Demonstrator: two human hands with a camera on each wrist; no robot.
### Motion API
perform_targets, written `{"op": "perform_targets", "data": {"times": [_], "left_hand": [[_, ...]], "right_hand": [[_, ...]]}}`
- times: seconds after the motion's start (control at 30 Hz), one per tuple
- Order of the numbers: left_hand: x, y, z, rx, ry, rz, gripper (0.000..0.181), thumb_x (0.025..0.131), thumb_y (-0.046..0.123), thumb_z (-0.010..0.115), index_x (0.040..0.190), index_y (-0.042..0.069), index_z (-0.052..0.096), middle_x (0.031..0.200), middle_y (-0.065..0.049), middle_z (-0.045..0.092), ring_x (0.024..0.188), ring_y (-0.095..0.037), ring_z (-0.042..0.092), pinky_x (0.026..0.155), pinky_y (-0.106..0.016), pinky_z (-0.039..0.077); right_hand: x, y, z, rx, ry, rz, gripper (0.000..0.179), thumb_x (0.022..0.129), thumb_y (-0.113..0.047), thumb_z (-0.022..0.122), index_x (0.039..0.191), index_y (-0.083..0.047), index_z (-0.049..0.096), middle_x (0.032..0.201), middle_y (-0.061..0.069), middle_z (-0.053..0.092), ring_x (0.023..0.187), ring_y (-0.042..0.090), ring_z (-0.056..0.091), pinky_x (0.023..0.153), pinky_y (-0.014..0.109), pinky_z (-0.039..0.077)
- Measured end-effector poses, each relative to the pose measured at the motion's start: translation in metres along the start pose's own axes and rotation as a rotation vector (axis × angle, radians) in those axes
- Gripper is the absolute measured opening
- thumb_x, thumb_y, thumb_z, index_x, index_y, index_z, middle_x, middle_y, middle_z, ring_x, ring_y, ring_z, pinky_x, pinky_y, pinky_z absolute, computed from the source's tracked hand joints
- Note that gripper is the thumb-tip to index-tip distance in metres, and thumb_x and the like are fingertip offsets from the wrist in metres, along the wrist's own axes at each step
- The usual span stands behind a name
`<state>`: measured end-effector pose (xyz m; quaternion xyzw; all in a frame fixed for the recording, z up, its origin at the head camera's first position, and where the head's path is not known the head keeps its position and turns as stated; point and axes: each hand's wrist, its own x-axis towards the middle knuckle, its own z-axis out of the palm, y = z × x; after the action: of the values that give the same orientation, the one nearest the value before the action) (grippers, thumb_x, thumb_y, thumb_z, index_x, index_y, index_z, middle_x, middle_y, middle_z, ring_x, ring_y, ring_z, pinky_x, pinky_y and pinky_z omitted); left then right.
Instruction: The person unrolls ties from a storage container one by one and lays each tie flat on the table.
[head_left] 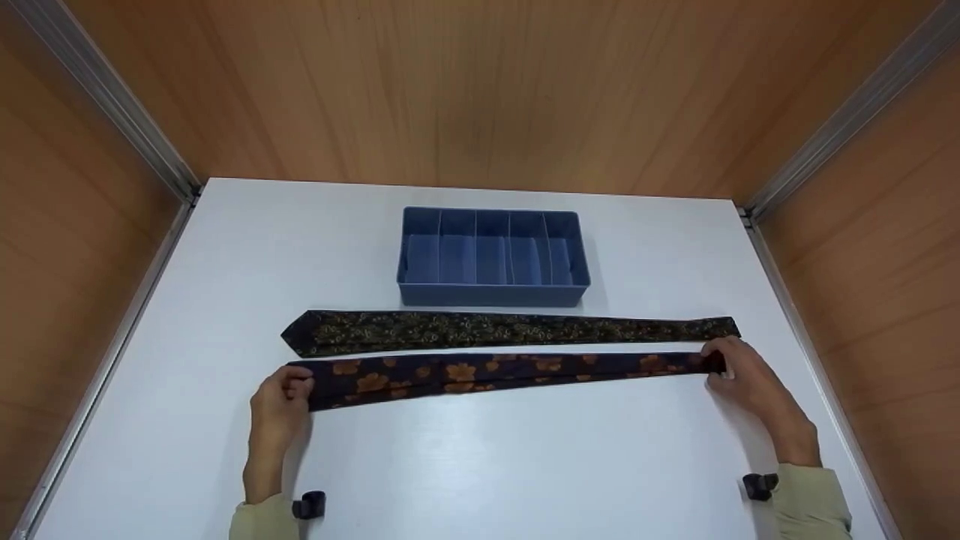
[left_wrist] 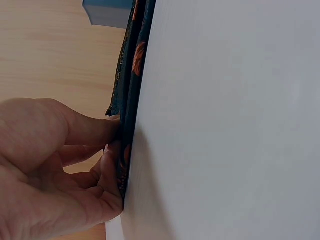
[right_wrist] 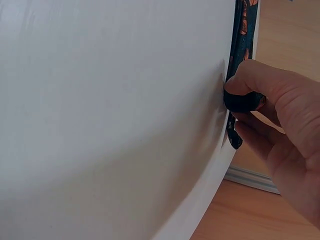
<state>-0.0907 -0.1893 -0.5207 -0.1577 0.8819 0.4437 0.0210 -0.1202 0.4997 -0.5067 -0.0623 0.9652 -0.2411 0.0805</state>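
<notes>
A dark necktie with orange flowers (head_left: 460,373) lies stretched sideways across the white table. My left hand (head_left: 279,401) pinches its wide end, and in the left wrist view thumb and fingers of that hand (left_wrist: 60,160) close on the tie's edge. At the narrow end, my right hand (head_left: 746,379) holds the tie; the right wrist view shows the dark end of the floral necktie (right_wrist: 245,100) folded between thumb and fingers. Just behind lies a second necktie, dark with a small gold pattern (head_left: 480,330), its pointed wide end to the left. Neither hand grips that one.
A blue box (head_left: 491,295) with several compartments stands behind the neckties, near the table's middle. Wooden panels (head_left: 480,90) with metal edge rails (head_left: 120,97) enclose the white table (head_left: 480,465) at the back and sides. Each wrist wears a small black device (head_left: 309,505).
</notes>
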Motion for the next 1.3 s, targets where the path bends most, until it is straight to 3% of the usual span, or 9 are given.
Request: {"op": "perform_targets", "data": {"times": [0.5, 0.73, 0.87, 1.3], "left_hand": [[-0.001, 0.000, 0.001, -0.011, 0.008, 0.011, 0.014, 0.100, -0.002, 0.058, 0.111, -0.006, 0.066, 0.095, -0.015, 0.066, 0.082, -0.017, 0.055, 0.067, -0.017, 0.043], [-0.001, 0.001, 0.001, -0.008, 0.008, 0.024, 0.015, 0.100, -0.001, 0.058, 0.111, -0.007, 0.066, 0.095, -0.015, 0.066, 0.082, -0.017, 0.054, 0.067, -0.018, 0.042], [0.000, 0.002, 0.001, -0.008, 0.003, 0.023, 0.015, 0.100, -0.001, 0.057, 0.111, -0.007, 0.066, 0.095, -0.015, 0.066, 0.083, -0.018, 0.054, 0.067, -0.018, 0.042], [-0.001, 0.000, 0.001, 0.007, 0.011, 0.031, 0.014, 0.100, -0.001, 0.057, 0.110, -0.007, 0.066, 0.094, -0.016, 0.065, 0.083, -0.020, 0.055, 0.068, -0.020, 0.042]], "right_hand": [[-0.005, 0.009, -0.001, -0.059, 0.065, -0.095, 0.029, 0.087, 0.007, 0.074, 0.112, -0.004, 0.066, 0.119, 0.017, 0.061, 0.111, 0.037, 0.057, 0.092, 0.049, 0.046], [-0.008, 0.011, -0.001, -0.011, 0.057, -0.033, 0.025, 0.090, 0.005, 0.072, 0.112, -0.003, 0.064, 0.124, 0.021, 0.058, 0.117, 0.040, 0.054, 0.096, 0.053, 0.042], [-0.012, 0.013, -0.002, 0.003, 0.075, -0.007, 0.025, 0.091, 0.003, 0.071, 0.113, -0.003, 0.062, 0.127, 0.023, 0.054, 0.113, 0.040, 0.053, 0.093, 0.055, 0.043], [-0.018, 0.020, 0.006, -0.032, 0.256, -0.005, 0.018, 0.089, 0.004, 0.074, 0.105, 0.000, 0.066, 0.121, 0.022, 0.053, 0.100, 0.035, 0.056, 0.079, 0.029, 0.044]]}}
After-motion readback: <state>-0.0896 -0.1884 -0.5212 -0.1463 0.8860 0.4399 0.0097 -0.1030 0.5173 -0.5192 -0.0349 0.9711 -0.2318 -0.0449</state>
